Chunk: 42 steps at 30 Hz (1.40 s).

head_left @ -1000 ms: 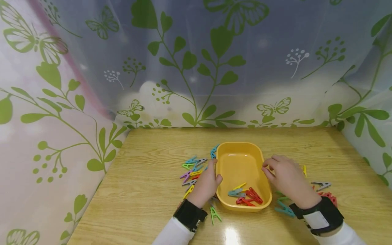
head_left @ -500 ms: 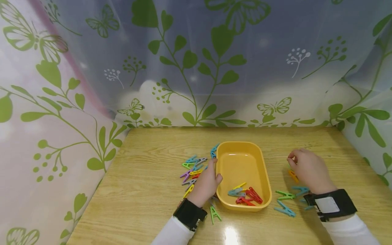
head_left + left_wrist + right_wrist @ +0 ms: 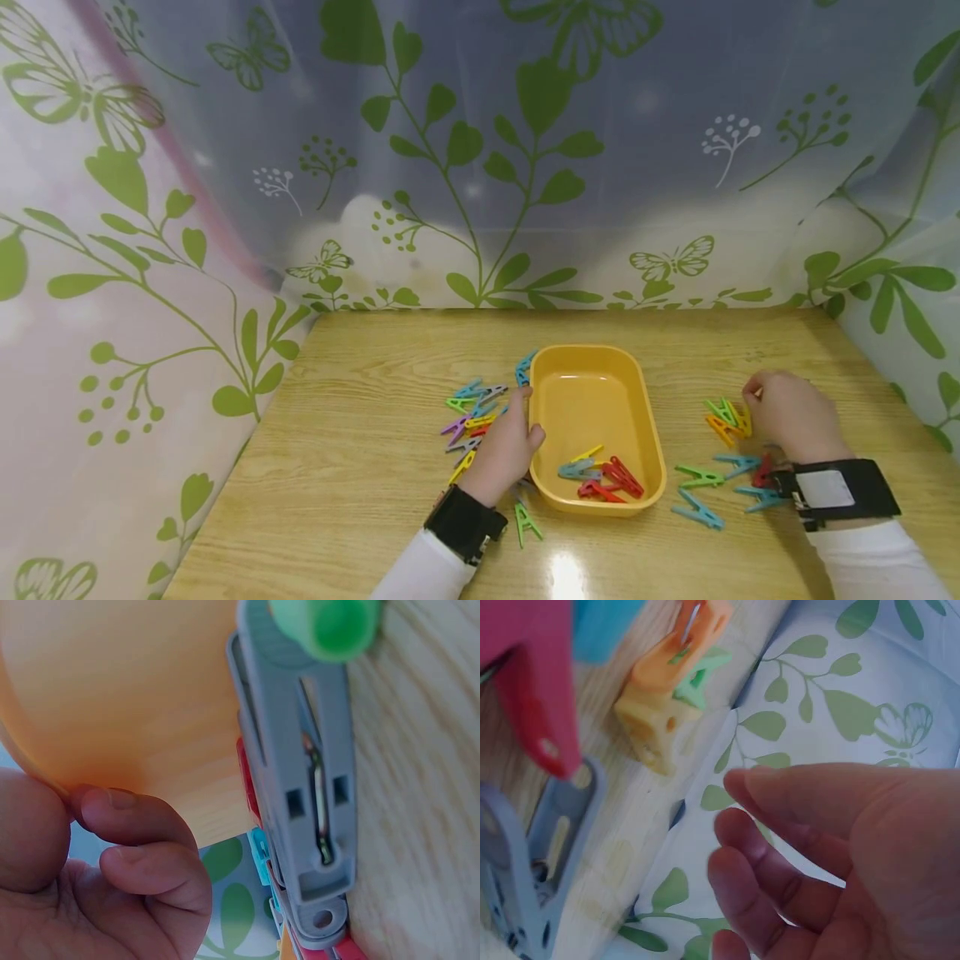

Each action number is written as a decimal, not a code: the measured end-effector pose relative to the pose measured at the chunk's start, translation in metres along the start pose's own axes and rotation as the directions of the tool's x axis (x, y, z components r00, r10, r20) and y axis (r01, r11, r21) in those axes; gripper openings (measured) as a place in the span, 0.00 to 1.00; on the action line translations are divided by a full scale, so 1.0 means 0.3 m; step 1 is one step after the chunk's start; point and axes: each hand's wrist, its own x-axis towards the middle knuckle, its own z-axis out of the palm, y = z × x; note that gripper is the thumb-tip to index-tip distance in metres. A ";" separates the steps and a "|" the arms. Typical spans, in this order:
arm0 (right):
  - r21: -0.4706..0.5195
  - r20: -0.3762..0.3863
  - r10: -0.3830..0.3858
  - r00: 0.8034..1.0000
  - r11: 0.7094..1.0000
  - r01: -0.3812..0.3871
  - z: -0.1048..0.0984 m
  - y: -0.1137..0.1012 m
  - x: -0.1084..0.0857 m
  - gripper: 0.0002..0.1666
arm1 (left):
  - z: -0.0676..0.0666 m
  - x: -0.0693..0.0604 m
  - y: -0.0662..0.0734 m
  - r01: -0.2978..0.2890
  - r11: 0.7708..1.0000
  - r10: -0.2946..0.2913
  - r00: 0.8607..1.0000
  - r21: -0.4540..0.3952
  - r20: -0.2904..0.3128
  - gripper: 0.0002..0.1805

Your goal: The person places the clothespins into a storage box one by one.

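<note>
My left hand [image 3: 501,450] grips the left rim of a yellow plastic basin [image 3: 588,408]; in the left wrist view the thumb and fingers pinch its edge. Inside the basin's near end lie several clothespins, among them red [image 3: 626,477] and grey-blue [image 3: 577,470] ones. My right hand [image 3: 798,417] hovers at the right, fingers loosely curled with nothing visible between them. Just left of its fingertips sits a small cluster with an orange clothespin [image 3: 722,430] and a green one. The right wrist view shows a grey clothespin [image 3: 562,832] and a red one [image 3: 547,712] below the hand.
Several mixed clothespins [image 3: 465,429] are heaped left of the basin, partly behind my left hand. A green one [image 3: 527,525] lies near its front left corner. Blue [image 3: 699,510] and green [image 3: 701,477] ones lie to its right. A patterned curtain [image 3: 480,167] borders the wooden table.
My right hand has moved away from the basin's right rim, rightward across the table, uncovering clothespins there. My left hand and the basin stay put.
</note>
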 end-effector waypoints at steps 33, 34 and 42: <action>-0.037 0.227 0.015 0.974 0.999 -0.007 -0.002 0.052 0.005 0.17 | -0.004 -0.003 0.005 0.008 1.000 -0.008 1.000 0.000 0.004 0.31; -0.033 0.228 0.018 0.974 0.999 -0.011 -0.001 0.054 0.004 0.16 | -0.004 -0.003 0.005 0.008 1.000 -0.008 1.000 -0.001 0.004 0.31; -0.028 0.269 0.061 0.961 0.998 -0.056 -0.001 0.061 0.004 0.13 | -0.003 -0.004 0.003 -0.007 1.000 0.007 1.000 -0.006 0.001 0.31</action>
